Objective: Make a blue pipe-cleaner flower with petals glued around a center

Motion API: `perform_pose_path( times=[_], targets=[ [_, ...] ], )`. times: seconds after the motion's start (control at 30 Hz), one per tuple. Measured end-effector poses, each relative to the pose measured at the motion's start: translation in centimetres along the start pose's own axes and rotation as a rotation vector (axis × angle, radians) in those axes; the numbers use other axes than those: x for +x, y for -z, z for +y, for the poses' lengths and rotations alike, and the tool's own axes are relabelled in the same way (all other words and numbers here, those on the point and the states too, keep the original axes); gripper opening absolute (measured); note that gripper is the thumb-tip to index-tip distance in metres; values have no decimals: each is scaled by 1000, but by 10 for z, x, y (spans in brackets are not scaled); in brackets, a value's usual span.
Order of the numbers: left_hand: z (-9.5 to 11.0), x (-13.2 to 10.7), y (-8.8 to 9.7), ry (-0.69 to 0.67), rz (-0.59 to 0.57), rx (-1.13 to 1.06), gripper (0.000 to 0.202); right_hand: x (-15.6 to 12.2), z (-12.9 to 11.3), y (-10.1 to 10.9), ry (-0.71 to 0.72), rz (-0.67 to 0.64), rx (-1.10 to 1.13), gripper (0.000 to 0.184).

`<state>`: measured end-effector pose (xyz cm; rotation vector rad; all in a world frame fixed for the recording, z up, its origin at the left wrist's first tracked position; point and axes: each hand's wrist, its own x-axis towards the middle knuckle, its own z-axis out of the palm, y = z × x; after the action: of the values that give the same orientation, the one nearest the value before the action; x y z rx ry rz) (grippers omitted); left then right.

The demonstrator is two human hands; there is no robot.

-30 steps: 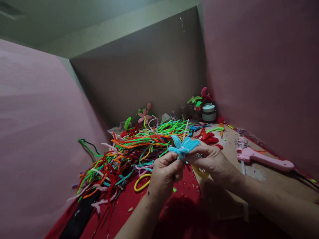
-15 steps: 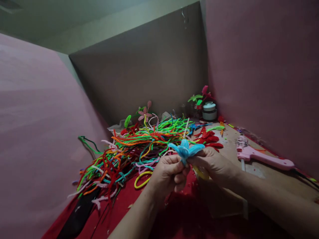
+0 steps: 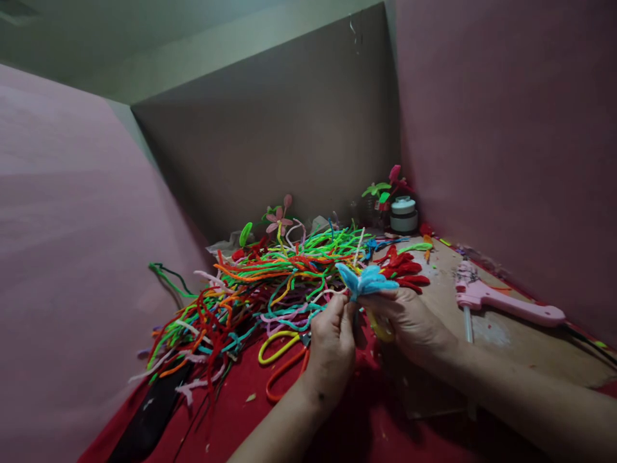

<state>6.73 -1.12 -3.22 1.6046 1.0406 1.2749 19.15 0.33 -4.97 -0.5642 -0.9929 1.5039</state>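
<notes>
A light-blue pipe-cleaner flower (image 3: pixel 369 281) with fuzzy petals is held up in front of me, its petals spreading upward and to the right. My left hand (image 3: pixel 332 341) is closed in a pinch on the flower's base, just under the petals. From the right, my right hand (image 3: pixel 414 318) pinches the same flower below its petals. Below the right fingers shows a yellow curved piece (image 3: pixel 382 326); whether the hand holds it I cannot tell. Scissors with one yellow and one red-orange handle (image 3: pixel 278 348) lie beside my left hand, their blades mostly hidden.
A large heap of coloured pipe cleaners (image 3: pixel 289 270) covers the left and middle. Red fuzzy petals (image 3: pixel 403 269) lie behind my right hand. A pink glue gun (image 3: pixel 511 302) rests on the board at right. A lidded container (image 3: pixel 403 214) and finished flowers (image 3: pixel 279 220) stand behind.
The flower has tilted, its petals now leaning more to the right. My left hand has turned upright at the base, uncovering the scissors' red-orange handle.
</notes>
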Motion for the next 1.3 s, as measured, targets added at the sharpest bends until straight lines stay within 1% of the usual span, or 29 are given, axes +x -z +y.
perform_pose_path(
  times=[0.03,0.1,0.17,0.23,0.3,0.33,0.37,0.4,0.43,0.5,0.57,0.6,0.63,0.67,0.7,0.77,0.87,0.93,1.0,1.07,1.1,1.13,1.17,1.2,1.27,1.3],
  targets=[
    [0,-1,0,23,-9,-41,26,1,0,0,1,15,-22,12],
    [1,0,1,140,-71,-223,25,2,-2,1,-15,-11,-25,14],
    [2,2,4,277,-168,-440,24,2,-6,0,-54,-92,15,16],
    [3,6,8,381,-291,-615,23,0,-10,0,-97,-171,40,15],
    [3,8,11,454,-427,-710,24,-1,-11,1,-119,-204,32,16],
    [2,9,12,471,-470,-717,25,-2,-11,1,-122,-205,26,18],
    [2,9,12,469,-484,-689,26,-2,-9,2,-121,-198,26,20],
    [2,8,12,444,-464,-615,28,-2,-8,2,-112,-177,32,21],
    [2,7,11,388,-402,-498,30,-1,-6,3,-94,-146,39,20],
    [2,3,8,204,-224,-183,30,0,-2,3,-53,-65,42,17],
    [0,-1,6,-11,-89,131,23,1,-1,3,-15,7,20,15],
    [0,-3,5,-100,-51,246,20,2,-1,3,-3,29,-3,15],
    [-1,-3,4,-156,-34,321,16,1,-1,3,7,43,-28,14],
    [-1,-3,4,-173,-35,359,14,1,-2,3,17,52,-56,14],
    [0,-3,4,-157,-39,358,16,0,-2,3,25,53,-80,13],
    [3,-1,4,-61,-64,259,21,0,-3,4,24,41,-109,12],
    [8,3,7,109,-120,-41,26,-1,-3,4,-13,5,-86,16],
    [8,5,9,214,-207,-298,25,-1,-4,2,-46,-40,-29,20],
    [6,7,13,306,-335,-537,24,-2,-7,-1,-74,-96,56,19],
    [3,9,15,373,-449,-665,24,-2,-8,-4,-81,-113,116,15],
    [1,9,16,385,-475,-659,25,-2,-8,-4,-81,-104,125,15],
    [-1,10,16,373,-470,-593,27,-2,-8,-5,-76,-86,121,16],
    [-2,9,15,327,-422,-469,28,-1,-7,-4,-65,-62,112,17],
    [-3,9,13,248,-340,-300,29,0,-6,-4,-51,-35,104,18],
    [-5,6,9,21,-145,89,26,2,-4,-2,-19,22,87,18],
    [-6,5,7,-90,-69,256,22,2,-4,-1,-8,45,74,18]
  ],
)
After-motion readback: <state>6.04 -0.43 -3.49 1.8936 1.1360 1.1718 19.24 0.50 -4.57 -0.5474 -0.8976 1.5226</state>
